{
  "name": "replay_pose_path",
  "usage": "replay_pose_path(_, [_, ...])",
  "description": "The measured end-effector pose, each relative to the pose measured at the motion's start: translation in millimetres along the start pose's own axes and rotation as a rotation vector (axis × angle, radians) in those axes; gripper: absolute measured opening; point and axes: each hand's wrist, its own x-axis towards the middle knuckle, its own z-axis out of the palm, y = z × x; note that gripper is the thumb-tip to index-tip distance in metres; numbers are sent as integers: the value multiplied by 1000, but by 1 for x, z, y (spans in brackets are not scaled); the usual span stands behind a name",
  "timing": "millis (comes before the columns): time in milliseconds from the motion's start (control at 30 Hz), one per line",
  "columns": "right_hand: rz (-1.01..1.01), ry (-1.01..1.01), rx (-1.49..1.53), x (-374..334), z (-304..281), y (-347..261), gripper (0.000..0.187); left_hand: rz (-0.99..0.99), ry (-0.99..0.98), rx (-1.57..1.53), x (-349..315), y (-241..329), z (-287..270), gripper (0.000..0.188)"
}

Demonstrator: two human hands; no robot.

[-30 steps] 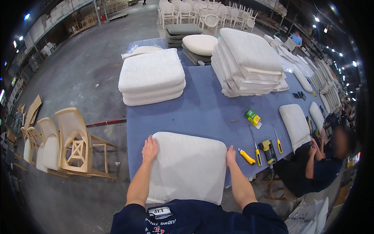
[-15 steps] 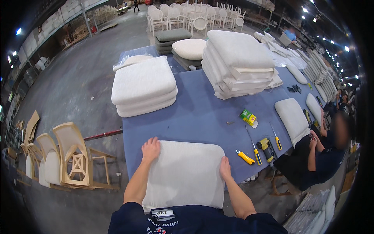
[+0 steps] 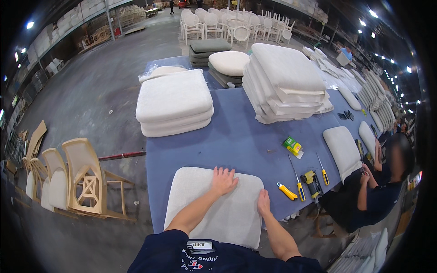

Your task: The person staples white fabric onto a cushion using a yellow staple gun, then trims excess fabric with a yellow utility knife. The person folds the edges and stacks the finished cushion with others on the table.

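A light grey-white upholstered seat cushion [image 3: 200, 218] lies at the near edge of the blue-covered table, reaching back toward my body. My left hand [image 3: 224, 181] rests flat on its top near the far edge, fingers spread. At the cushion's right edge, my right hand [image 3: 263, 203] holds the side, its fingers partly hidden. To the right of the cushion lie a yellow-handled cutter [image 3: 287, 191], a long screwdriver [image 3: 300, 189], a second screwdriver [image 3: 324, 175] and a yellow-and-black power tool [image 3: 313, 184].
Stacked white cushions stand at the far left [image 3: 175, 98] and far centre [image 3: 287, 73] of the blue table [image 3: 205, 150]. A green-and-yellow box [image 3: 292, 146] lies near the tools. To the right, a co-worker [image 3: 378, 191] handles another cushion [image 3: 341, 148]. Wooden chairs [image 3: 84, 177] stand left.
My left hand has moved from the cushion's far left corner rightward onto its top. The right hand stays at the right edge. The cushion has turned slightly, and the whole view has shifted a little.
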Motion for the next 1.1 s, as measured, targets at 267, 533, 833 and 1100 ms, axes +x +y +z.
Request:
replay_pose_path(267, [-10, 2, -1, -3, -5, 4, 64, -358, -45, 57, -32, -114, -43, 62])
replay_pose_path(533, [-14, -1, 49, -4, -4, 7, 65, -809, -77, -335, -60, -148, -76, 64])
replay_pose_path(833, [-2, -6, 42, -7, -6, -1, 66, -877, -131, -392, -69, -162, -75, 58])
replay_pose_path(1100, [17, -15, 38, -6, -4, -2, 66, -882, -56, -394, -73, -165, -70, 56])
